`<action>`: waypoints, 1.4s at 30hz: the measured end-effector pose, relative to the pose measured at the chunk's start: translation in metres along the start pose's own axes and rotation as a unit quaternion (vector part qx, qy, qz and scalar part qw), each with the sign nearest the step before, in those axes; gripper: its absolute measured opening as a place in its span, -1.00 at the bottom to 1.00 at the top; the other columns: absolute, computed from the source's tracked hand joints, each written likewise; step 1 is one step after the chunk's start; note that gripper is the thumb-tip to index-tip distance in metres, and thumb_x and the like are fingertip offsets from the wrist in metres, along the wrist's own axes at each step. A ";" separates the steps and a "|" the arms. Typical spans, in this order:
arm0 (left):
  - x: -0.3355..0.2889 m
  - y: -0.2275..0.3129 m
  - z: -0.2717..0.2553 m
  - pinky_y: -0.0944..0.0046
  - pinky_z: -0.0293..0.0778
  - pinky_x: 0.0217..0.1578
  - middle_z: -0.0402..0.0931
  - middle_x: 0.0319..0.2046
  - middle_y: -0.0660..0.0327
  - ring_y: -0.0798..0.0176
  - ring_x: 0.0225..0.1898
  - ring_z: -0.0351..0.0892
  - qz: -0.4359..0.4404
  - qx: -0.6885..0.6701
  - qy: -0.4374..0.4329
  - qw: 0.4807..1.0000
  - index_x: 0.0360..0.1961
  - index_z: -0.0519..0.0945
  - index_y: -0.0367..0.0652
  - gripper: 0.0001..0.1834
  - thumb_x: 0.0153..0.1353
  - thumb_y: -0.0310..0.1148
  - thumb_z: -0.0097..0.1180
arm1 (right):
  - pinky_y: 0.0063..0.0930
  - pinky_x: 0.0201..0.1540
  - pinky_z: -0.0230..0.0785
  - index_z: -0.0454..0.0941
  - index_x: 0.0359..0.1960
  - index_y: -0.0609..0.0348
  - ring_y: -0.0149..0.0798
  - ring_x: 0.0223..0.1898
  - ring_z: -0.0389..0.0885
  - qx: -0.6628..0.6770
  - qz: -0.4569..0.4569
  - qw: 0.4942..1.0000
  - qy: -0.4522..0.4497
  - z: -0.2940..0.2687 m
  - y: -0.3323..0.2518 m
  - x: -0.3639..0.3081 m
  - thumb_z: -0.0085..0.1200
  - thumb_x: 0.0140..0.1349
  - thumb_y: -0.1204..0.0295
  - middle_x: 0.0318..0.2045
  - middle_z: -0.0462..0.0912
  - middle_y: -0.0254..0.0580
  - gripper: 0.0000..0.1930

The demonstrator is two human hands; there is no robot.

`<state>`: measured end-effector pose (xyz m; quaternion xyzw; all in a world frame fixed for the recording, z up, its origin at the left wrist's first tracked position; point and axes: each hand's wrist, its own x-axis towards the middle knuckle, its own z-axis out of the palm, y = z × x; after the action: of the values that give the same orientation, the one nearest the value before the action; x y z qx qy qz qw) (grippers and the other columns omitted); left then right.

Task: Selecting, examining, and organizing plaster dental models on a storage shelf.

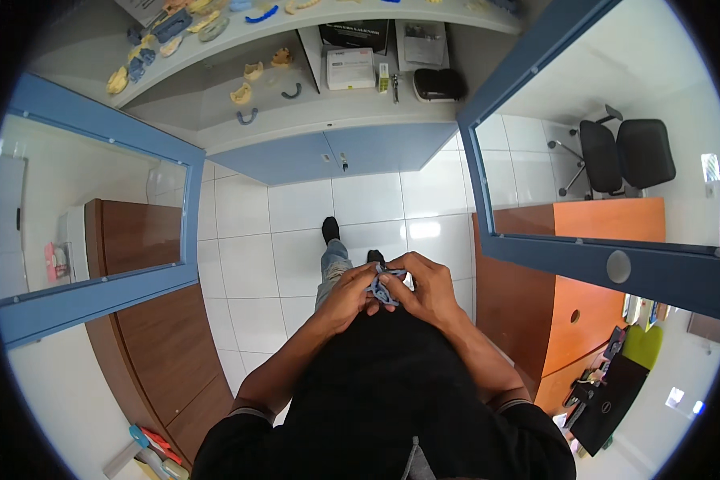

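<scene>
In front of my waist, both hands are closed around a small grey-blue dental model (386,291) with an openwork, curved shape. My left hand (349,298) grips its left side with thumb and fingers. On the other side, my right hand (427,290) holds it, the thumb lying across its front. Fingers cover much of the piece, so its full outline is hidden. Ahead, the cabinet's lower shelf bears cream dental models (242,94) and grey-blue dental arches (248,118). More dental models (118,80), in yellow, grey and blue, crowd the shelf above.
Blue-framed glass doors stand swung out at left (192,216) and right (552,252). A white box (350,70) and black case (439,83) sit on the shelf. Brown furniture (160,336) flanks me at left, an orange-brown desk (512,304) at right. An office chair (648,152) stands beyond.
</scene>
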<state>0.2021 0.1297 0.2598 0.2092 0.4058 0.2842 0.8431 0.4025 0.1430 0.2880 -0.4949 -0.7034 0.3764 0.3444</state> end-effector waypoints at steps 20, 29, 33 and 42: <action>0.007 0.005 -0.007 0.36 0.43 -0.44 0.63 -0.23 0.21 0.24 -0.30 0.67 0.027 0.016 0.002 1.000 0.05 0.54 -0.16 -0.64 0.65 -0.12 -0.17 | -0.23 -0.33 0.58 0.66 -0.09 0.03 -0.04 -0.35 0.76 -0.039 0.032 0.999 -0.015 -0.002 -0.010 0.010 0.39 0.26 0.11 -0.31 0.69 -0.16 -0.66; 0.009 0.004 -0.017 0.37 0.44 -0.37 0.63 -0.11 0.26 0.33 -0.23 0.65 0.023 0.021 -0.003 1.000 0.17 0.54 -0.19 -0.60 0.67 -0.15 -0.24 | -0.53 -0.47 0.44 0.61 -0.09 0.23 -0.47 -0.51 0.62 0.133 0.110 0.984 -0.052 -0.004 -0.019 0.020 0.43 0.28 0.35 -0.47 0.64 -0.25 -0.70; 0.010 0.010 -0.016 0.30 0.51 -0.30 0.60 -0.13 0.26 0.31 -0.20 0.62 0.038 0.003 0.019 0.999 0.09 0.52 -0.15 -0.67 0.65 -0.16 -0.18 | -0.43 -0.42 0.47 0.53 0.10 0.18 -0.40 -0.47 0.63 0.106 0.137 0.983 -0.068 -0.003 -0.016 0.020 0.47 0.24 0.22 -0.44 0.62 -0.24 -0.49; 0.013 0.002 -0.019 0.23 0.59 -0.16 0.52 -0.08 0.26 0.33 -0.11 0.60 0.133 -0.035 -0.001 0.990 0.00 0.45 -0.08 -0.80 0.68 -0.23 -0.19 | -0.32 -0.37 0.49 0.58 -0.06 0.18 -0.11 -0.45 0.67 -0.018 0.090 0.996 0.004 0.008 -0.012 0.015 0.42 0.26 0.26 -0.36 0.63 -0.12 -0.64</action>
<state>0.1924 0.1421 0.2426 0.2315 0.3634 0.4079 0.8050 0.3863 0.1526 0.2963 -0.5639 -0.6610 0.3911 0.3033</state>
